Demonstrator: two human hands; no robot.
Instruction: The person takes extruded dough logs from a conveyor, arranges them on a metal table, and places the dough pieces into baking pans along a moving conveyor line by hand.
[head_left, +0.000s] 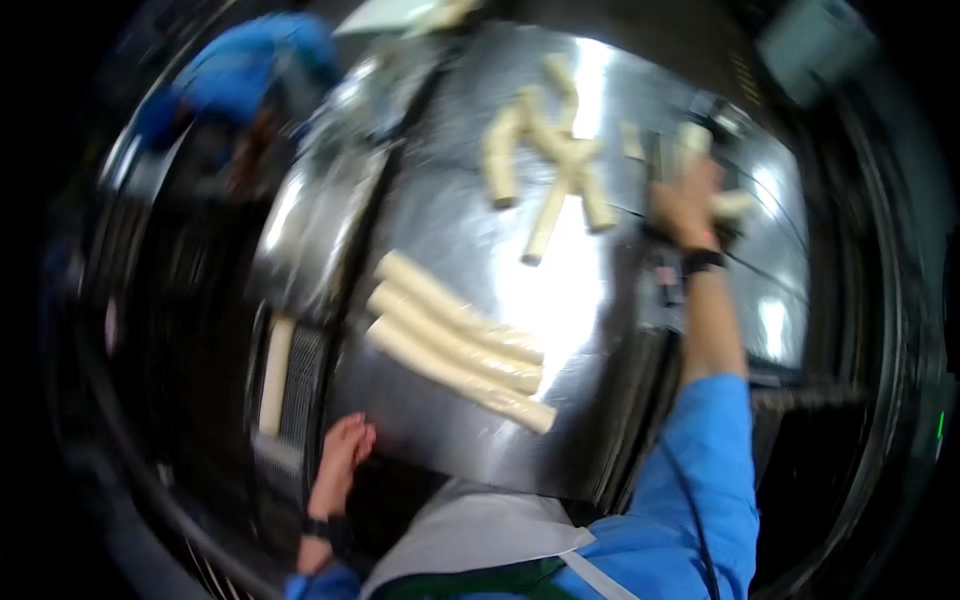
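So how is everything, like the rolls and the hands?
Shiny grey metal table: reflecting light.
Three long cream-coloured rolls: side by side, slightly curved.
Shorter cream-coloured rolls: crossed, some overlapping.
Single straight cream-coloured roll: lying left of the table.
Bare left hand: fingers curled, nothing visible in it.
Bare right hand: at short cream-coloured pieces, grip too blurred to tell.

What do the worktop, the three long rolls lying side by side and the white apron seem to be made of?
Worktop: metal, probably steel; smooth, with mirror-like glare.
Three long rolls: perhaps dough; pale and gently curved, their shiny patches possibly clear film.
White apron: likely fabric; matt, softly draped.
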